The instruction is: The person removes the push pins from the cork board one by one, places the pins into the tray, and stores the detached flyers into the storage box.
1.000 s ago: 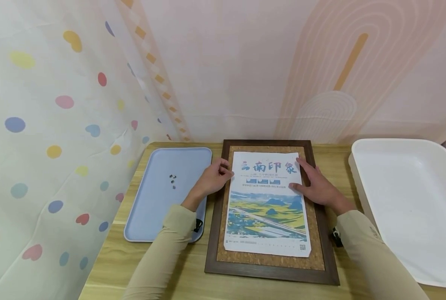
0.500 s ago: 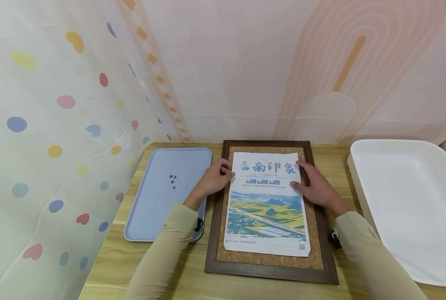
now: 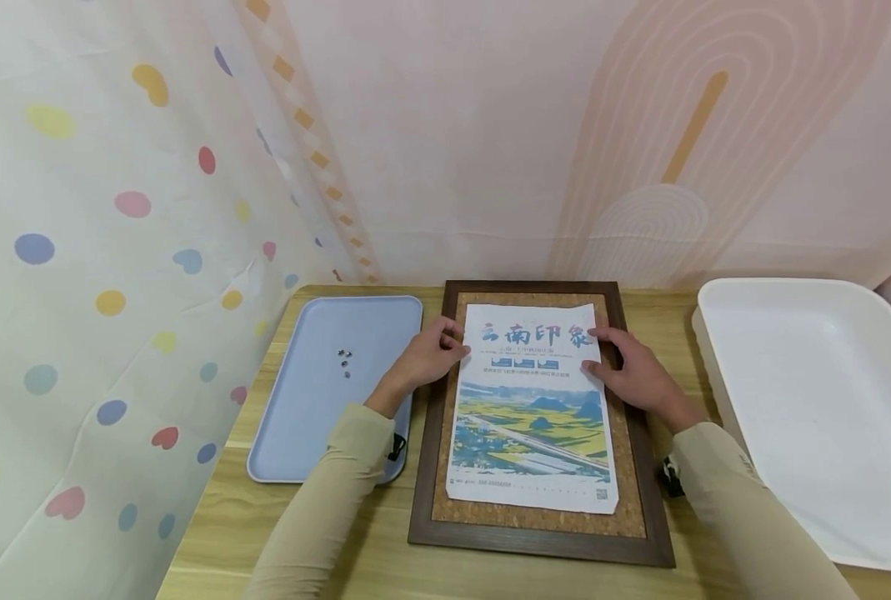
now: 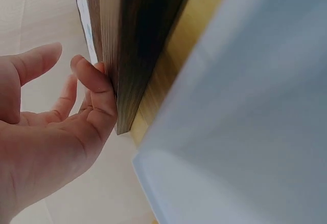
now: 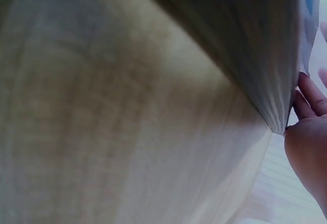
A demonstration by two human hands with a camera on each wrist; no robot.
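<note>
A white poster (image 3: 531,433) printed with large blue characters and a yellow-green landscape lies on a cork board (image 3: 543,522) with a dark brown wooden frame (image 3: 543,542). My left hand (image 3: 426,354) is at the poster's upper left edge. In the left wrist view, its fingers (image 4: 99,98) bend against the frame's side, with the thumb (image 4: 41,63) held apart from them. On the opposite side, my right hand (image 3: 636,375) reaches over the frame. Its index finger and thumb are spread on the poster's upper right edge; its other fingers are mostly hidden in the head view.
Left of the board, a blue tray (image 3: 302,417) holds several small shiny pieces (image 3: 345,363). A large white tub (image 3: 820,417) stands to the right. All rest on a wooden table (image 3: 220,533), with patterned cloth (image 3: 445,167) hanging behind and polka-dot cloth (image 3: 115,350) at the left.
My right index finger has slid slightly down the poster's right edge, and the right hand has shifted a little toward me. The left hand stays nearly in place.
</note>
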